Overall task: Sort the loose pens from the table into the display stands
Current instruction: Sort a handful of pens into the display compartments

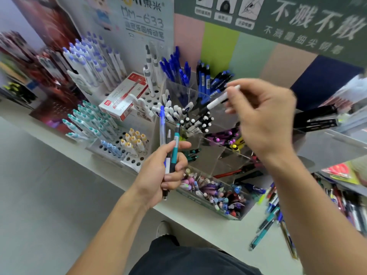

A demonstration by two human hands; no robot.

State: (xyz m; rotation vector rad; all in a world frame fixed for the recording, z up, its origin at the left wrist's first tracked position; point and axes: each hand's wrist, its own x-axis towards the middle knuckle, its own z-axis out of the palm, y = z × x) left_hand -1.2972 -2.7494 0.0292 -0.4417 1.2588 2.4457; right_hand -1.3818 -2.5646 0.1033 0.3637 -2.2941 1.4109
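Observation:
My left hand [166, 171] grips a small bunch of pens [168, 143] upright: a clear one with a blue cap, a grey one and a teal one. My right hand [266, 118] pinches a white pen with a black tip [218, 100], tilted down to the left above the clear acrylic display stand [218, 153]. One compartment of that stand holds several matching white and black pens [190, 118]. Loose pens [278, 215] lie on the white table at the right.
A white perforated stand [137, 157] at the left holds teal, blue and yellow capped pens. A red and white box [123, 98] lies behind it. A clear box of pastel pens [214, 193] sits at the table's front edge. Printed display boards rise behind.

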